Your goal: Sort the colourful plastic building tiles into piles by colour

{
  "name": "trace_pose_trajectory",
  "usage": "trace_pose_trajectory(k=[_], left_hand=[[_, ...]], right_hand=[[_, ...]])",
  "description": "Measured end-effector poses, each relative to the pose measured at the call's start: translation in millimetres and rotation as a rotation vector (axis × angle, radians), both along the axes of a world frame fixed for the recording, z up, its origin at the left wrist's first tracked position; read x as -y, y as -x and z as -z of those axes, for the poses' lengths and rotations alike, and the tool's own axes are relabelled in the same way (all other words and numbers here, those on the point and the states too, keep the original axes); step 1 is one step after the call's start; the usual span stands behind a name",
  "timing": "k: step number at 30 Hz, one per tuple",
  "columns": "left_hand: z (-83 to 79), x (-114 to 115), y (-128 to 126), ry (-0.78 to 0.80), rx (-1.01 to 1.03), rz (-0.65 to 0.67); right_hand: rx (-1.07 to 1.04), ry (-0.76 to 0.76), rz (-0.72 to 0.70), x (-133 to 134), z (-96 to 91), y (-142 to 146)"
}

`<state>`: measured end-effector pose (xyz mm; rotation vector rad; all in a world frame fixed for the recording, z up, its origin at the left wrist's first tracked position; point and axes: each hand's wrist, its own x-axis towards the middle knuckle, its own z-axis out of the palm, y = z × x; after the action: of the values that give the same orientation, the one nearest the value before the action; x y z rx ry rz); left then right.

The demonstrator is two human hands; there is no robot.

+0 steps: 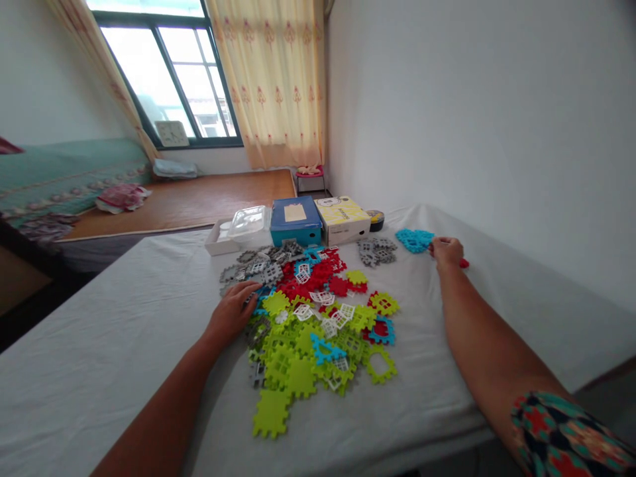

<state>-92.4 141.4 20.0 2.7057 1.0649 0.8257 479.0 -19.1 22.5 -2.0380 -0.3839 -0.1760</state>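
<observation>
A large pile of interlocking plastic building tiles with toothed edges covers the middle of the table, with green tiles (301, 377) in front and red tiles (315, 275) and grey tiles (271, 273) behind. My left hand (233, 310) rests at the pile's left edge, fingers stretched over blue tiles (264, 299) and not gripping. Out to the right, my right hand (448, 250) pinches at the edge of a separate heap of blue tiles (413, 240). Its fingertips partly hide the piece. A small red piece (464, 263) shows just behind that hand.
Behind the pile stand a white box with a clear plastic container (250, 224), a blue box (297, 222) and a yellow-and-white box (344, 218). A smaller grey heap (376, 252) lies right of the pile. A wall (497, 132) borders the table's right side.
</observation>
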Motion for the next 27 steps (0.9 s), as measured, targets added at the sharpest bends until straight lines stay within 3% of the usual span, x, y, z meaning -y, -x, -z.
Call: trace_pose_trajectory(k=[4,12,14,17,19,21,25,27], left_hand=[[0.3,0,0,0.002,-0.01,-0.003],[1.9,-2,1,-0.003,-0.02,0.01],[1.2,-2,1,-0.007,-0.021,0.01],[-0.4,0,1,-0.009,-0.015,0.007],[-1.1,0,0,-0.008,-0.016,0.009],[-1.1,1,0,-0.006,-0.015,0.01],[-0.6,1,1,0.003,-0.025,0.013],[-1.4,2,0,0.006,-0.033,0.015]], right_hand=[[-0.045,0.047,0.084,1,-4.0,4],[0.071,0.161,0.084,-1,-5.6,12],[0.223,0.208,0.011,-2,-4.4,14],[0.441,0.303,-0.277,-4,-2.8,23],[0.474,0.361,-0.407,-5,-3.8,30],[0.406,0.361,-0.408,-5,-7.8,38],[0.285,0.212,-0.394,-14,-23.1,61],[0.272,0.166,-0.487,-22,-33.5,82]])
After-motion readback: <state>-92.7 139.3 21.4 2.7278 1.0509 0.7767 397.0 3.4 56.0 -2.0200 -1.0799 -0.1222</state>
